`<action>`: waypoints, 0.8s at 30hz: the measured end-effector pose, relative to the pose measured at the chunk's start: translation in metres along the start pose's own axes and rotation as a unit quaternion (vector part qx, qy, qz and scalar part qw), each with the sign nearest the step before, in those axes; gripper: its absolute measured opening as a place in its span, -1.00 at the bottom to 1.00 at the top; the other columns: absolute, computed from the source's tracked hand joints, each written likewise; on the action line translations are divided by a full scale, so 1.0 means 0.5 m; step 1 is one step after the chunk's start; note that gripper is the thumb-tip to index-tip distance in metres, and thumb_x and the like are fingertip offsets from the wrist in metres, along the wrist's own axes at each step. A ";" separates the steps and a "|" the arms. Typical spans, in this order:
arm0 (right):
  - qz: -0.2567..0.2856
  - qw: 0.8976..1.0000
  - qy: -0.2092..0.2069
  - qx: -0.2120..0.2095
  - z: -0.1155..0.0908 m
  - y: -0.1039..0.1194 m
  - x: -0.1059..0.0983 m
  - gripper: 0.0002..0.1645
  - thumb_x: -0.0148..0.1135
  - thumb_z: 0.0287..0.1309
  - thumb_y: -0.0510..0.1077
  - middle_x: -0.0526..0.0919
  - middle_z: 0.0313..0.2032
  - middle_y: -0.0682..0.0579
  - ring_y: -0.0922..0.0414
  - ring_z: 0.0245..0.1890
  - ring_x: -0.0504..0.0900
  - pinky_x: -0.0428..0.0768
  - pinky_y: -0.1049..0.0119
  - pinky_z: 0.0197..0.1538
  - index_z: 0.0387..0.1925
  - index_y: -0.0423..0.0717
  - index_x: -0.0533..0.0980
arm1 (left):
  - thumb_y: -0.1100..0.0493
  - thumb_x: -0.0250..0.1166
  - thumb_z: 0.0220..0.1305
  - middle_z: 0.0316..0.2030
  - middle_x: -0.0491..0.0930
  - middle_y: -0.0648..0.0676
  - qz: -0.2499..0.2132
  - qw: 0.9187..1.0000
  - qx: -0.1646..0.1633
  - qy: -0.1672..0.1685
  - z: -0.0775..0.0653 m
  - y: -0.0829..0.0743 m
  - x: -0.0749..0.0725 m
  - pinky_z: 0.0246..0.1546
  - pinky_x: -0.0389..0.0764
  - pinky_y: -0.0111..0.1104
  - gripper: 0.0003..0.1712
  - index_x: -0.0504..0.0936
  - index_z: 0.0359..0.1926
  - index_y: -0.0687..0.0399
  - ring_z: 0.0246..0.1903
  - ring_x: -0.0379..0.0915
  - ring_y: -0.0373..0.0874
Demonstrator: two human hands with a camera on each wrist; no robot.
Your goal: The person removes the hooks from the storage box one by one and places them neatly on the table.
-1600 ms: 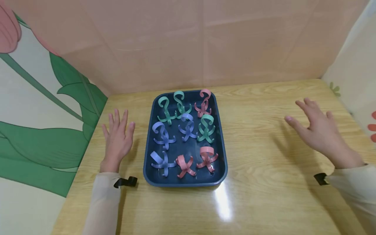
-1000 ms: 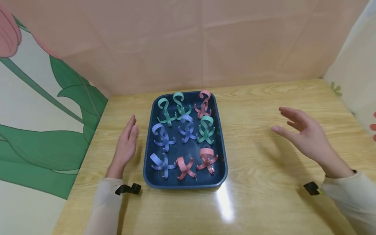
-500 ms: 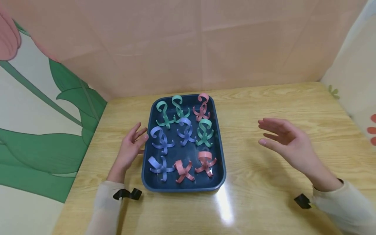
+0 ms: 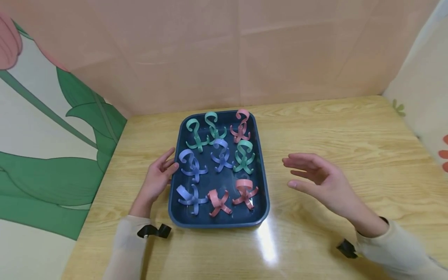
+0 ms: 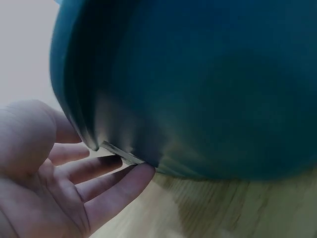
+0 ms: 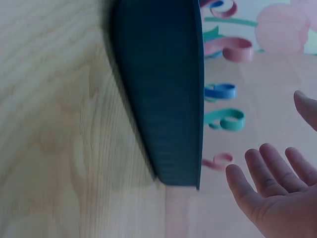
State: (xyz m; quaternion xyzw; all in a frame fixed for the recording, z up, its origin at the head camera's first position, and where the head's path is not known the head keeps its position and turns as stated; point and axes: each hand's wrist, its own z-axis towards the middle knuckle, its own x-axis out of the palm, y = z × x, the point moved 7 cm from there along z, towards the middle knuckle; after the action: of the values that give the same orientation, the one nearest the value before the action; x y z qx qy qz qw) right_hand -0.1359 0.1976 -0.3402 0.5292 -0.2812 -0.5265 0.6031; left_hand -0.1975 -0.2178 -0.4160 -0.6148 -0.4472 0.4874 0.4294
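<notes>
Mural [image 4: 45,186]: leaf and flower pattern, well left of the left fingers. Left hand [image 4: 156,181]: thumb over the side rim of the tray [image 4: 224,224], fingers against its outer wall, holding it. Tray: dark blue, right of the left fingers, left of the right ones, on the wooden table [image 4: 350,128]. Contents, nine pronged, curl-topped hooks. Lower blue hook [image 4: 193,200]: nearer the person than the left thumb. Upper blue hook [image 4: 195,169]: just right of the left fingertips. Outer green hook [image 4: 199,144]: beyond them. Inner green hook [image 4: 216,133]: beside it, farther right of them. Central blue hook [image 4: 223,158] and front pink hook [image 4: 220,204]: between the two sets of fingers. Back pink hook [image 4: 240,132], right green hook [image 4: 244,161], corner pink hook [image 4: 246,195]: the column nearest the right fingers. Right hand [image 4: 325,182]: grasping nothing, fingers loosely extended, thumb spread from them, fingertips apart from the tray. Right sleeve [image 4: 395,249]: pale, behind the right fingers.
</notes>
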 end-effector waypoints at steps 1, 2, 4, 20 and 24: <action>-0.003 1.000 0.002 0.004 0.000 -0.001 0.007 -0.29 0.36 0.08 -0.54 0.59 0.16 -0.22 0.03 0.14 0.61 0.58 0.26 0.12 0.28 -0.26 0.43 | 0.22 0.11 0.53 0.36 0.36 0.31 0.000 1.000 0.001 0.001 0.000 0.001 0.001 -0.23 0.71 -0.19 -0.35 0.19 0.55 -0.03 0.20 0.47 0.22; -0.005 1.000 0.006 0.006 0.001 -0.001 0.014 -0.30 0.37 0.08 -0.53 0.58 0.16 -0.23 0.02 0.15 0.61 0.58 0.25 0.12 0.28 -0.24 0.44 | 0.23 0.10 0.53 0.36 0.37 0.30 0.000 1.000 0.002 -0.001 0.000 0.002 0.001 -0.24 0.72 -0.19 -0.36 0.20 0.55 -0.05 0.19 0.48 0.21; -0.006 1.000 0.013 0.010 0.002 -0.002 0.027 -0.30 0.38 0.09 -0.50 0.59 0.17 -0.21 -0.01 0.15 0.61 0.57 0.22 0.13 0.28 -0.23 0.44 | 0.23 0.10 0.53 0.36 0.38 0.29 0.002 1.000 0.004 -0.003 -0.001 0.003 0.001 -0.24 0.72 -0.20 -0.37 0.22 0.55 -0.07 0.18 0.49 0.20; 0.025 0.997 0.068 0.014 0.026 -0.004 0.126 -0.38 0.44 0.11 -0.38 0.63 0.15 -0.07 -0.01 0.13 0.61 0.57 0.14 0.16 0.22 -0.12 0.51 | 0.16 0.07 0.56 0.37 0.38 0.24 0.009 1.000 0.002 0.008 -0.003 0.002 0.008 -0.25 0.72 -0.19 -0.37 0.20 0.55 -0.21 0.18 0.49 0.17; 0.019 0.996 0.083 0.013 0.036 -0.009 0.152 -0.40 0.46 0.12 -0.32 0.63 0.15 -0.03 0.03 0.12 0.62 0.56 0.13 0.18 0.21 -0.07 0.53 | 0.16 0.06 0.56 0.36 0.39 0.24 0.008 1.000 0.005 0.009 -0.004 0.005 0.008 -0.25 0.72 -0.19 -0.38 0.20 0.56 -0.20 0.17 0.50 0.17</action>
State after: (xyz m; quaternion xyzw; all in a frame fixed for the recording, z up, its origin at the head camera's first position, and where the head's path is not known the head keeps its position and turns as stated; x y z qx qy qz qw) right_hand -0.1318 0.1212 -0.3558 0.5734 -0.2471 -0.4656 0.6272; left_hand -0.1947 -0.2146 -0.4189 -0.6205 -0.4358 0.4879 0.4325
